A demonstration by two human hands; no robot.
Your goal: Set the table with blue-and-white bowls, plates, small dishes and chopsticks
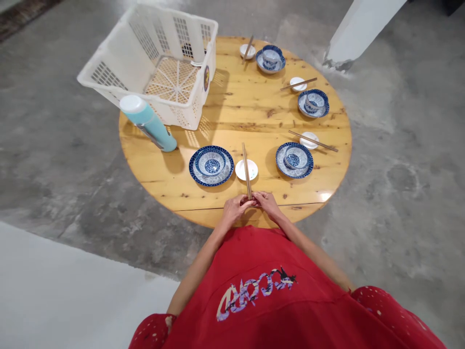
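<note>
Both my hands meet at the near edge of the round wooden table, around the near ends of a pair of chopsticks [246, 167]. My left hand [236, 206] pinches them from the left, and my right hand [266, 202] closes on them from the right. The chopsticks point away from me and rest across a small white dish [240, 170]. Left of that dish is a blue-patterned plate [194, 173] with a matching bowl [211, 164] on it. To the right, another blue-rimmed plate [281, 167] carries a bowl [297, 158]. My fingertips are partly hidden.
A large white plastic crate [174, 104] stands at the table's far left, with a blue bottle [154, 127] before it. More place settings line the right side, including a white dish [307, 144] under chopsticks [323, 144]. A white pillar [358, 34] rises behind the table [250, 106].
</note>
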